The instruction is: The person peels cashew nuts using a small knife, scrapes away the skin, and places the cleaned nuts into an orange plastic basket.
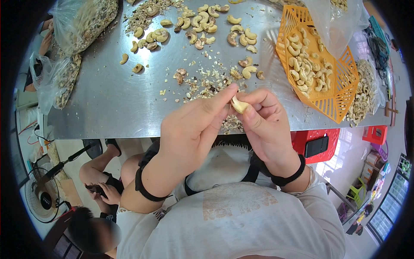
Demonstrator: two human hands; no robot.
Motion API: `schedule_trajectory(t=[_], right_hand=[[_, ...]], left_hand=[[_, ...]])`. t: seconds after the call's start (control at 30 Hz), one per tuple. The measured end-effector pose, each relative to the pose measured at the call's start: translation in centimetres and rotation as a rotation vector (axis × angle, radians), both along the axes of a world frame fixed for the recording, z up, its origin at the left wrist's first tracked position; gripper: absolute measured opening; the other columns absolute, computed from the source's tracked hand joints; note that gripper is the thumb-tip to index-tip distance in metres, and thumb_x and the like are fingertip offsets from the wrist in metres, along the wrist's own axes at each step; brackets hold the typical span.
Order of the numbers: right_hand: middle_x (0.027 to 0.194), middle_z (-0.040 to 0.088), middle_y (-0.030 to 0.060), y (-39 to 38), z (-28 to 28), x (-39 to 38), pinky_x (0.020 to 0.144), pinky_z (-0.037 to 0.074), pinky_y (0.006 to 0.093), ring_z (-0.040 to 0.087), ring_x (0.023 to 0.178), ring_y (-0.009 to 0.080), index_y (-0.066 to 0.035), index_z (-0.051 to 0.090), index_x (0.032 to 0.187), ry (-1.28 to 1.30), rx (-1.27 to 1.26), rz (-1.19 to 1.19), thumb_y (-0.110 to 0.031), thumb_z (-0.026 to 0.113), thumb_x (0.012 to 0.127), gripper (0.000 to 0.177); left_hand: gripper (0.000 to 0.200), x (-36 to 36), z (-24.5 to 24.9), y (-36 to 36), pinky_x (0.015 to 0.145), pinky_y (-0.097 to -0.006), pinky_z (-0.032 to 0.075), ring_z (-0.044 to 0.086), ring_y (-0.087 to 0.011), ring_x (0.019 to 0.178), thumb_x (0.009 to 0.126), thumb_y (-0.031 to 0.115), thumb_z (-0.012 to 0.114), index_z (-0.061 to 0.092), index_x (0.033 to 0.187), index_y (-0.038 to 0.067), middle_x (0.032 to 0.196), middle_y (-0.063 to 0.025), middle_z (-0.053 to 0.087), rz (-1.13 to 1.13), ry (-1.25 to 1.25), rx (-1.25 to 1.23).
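A pale cashew kernel [239,105] sat just above the near edge of the steel table [108,103], pinched between both hands. The right hand [265,125] gripped it with thumb and curled fingers; the left hand [194,129] closed its fingertips on the kernel's top. Skin scraps [207,84] lay just beyond, loose cashews [202,23] farther off, and an orange basket [340,93] of kernels to the right.
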State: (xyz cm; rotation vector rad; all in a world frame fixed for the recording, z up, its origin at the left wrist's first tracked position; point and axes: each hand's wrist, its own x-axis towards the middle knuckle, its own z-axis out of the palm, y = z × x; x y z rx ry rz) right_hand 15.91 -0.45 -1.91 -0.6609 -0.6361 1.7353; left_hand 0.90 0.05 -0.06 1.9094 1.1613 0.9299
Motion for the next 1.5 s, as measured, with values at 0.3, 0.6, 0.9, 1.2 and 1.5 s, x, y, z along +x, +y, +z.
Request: schedule_trajectory(t=[0.3, 0.6, 0.9, 1.2, 1.5], right_hand=[[0.087, 0.058, 0.0090, 0.1, 0.2, 0.2, 0.072, 0.043, 0.0274, 0.054, 0.077, 0.0149, 0.000, 0.050, 0.092, 0.007, -0.025, 0.026, -0.010, 0.054, 0.081, 0.016], [0.089, 0.057, 0.0095, 0.1, 0.0, 0.2, 0.075, 0.044, 0.0274, 0.055, 0.080, 0.0160, 0.000, 0.050, 0.091, -0.067, 0.049, 0.040, -0.008, 0.055, 0.080, 0.015], [0.093, 0.057, 0.0099, 0.3, -0.2, 0.8, 0.074, 0.043, 0.0254, 0.054, 0.083, 0.0131, -0.001, 0.050, 0.090, -0.020, 0.062, 0.102, -0.007, 0.055, 0.079, 0.014], [0.094, 0.056, 0.0081, 0.5, -0.4, 1.5, 0.074, 0.042, 0.0242, 0.052, 0.084, 0.0113, -0.002, 0.051, 0.090, -0.073, 0.113, 0.192, -0.007, 0.056, 0.079, 0.014], [0.092, 0.056, 0.0056, 0.6, -0.4, 2.0, 0.072, 0.041, 0.0225, 0.052, 0.083, 0.0096, -0.002, 0.051, 0.092, -0.112, 0.084, 0.211, -0.010, 0.056, 0.079, 0.016]], left_hand=[[0.035, 0.4, 0.3, -0.3, 0.059, -0.0246, 0.044, 0.058, -0.0188, 0.067, 0.078, 0.005, 0.053, 0.050, 0.112, 0.005, 0.080, -0.0112, 0.059, 0.031, -0.206, -0.170], [0.034, -0.6, 0.2, 0.2, 0.062, -0.0231, 0.044, 0.057, -0.0142, 0.069, 0.080, 0.003, 0.049, 0.048, 0.113, 0.002, 0.083, -0.0097, 0.059, -0.031, -0.144, -0.117], [0.032, -1.1, 1.2, 0.2, 0.064, -0.0219, 0.042, 0.055, -0.0114, 0.070, 0.081, 0.003, 0.047, 0.048, 0.113, -0.001, 0.083, -0.0076, 0.059, -0.112, -0.217, -0.331], [0.029, -1.2, 1.3, 0.4, 0.053, -0.0185, 0.039, 0.051, -0.0080, 0.060, 0.081, 0.005, 0.048, 0.051, 0.110, 0.002, 0.075, -0.0058, 0.059, -0.093, -0.253, -0.384], [0.030, -0.9, 1.0, 0.3, 0.053, -0.0168, 0.038, 0.050, -0.0060, 0.060, 0.082, 0.007, 0.048, 0.050, 0.111, 0.001, 0.077, -0.0059, 0.059, -0.116, -0.338, -0.451]])
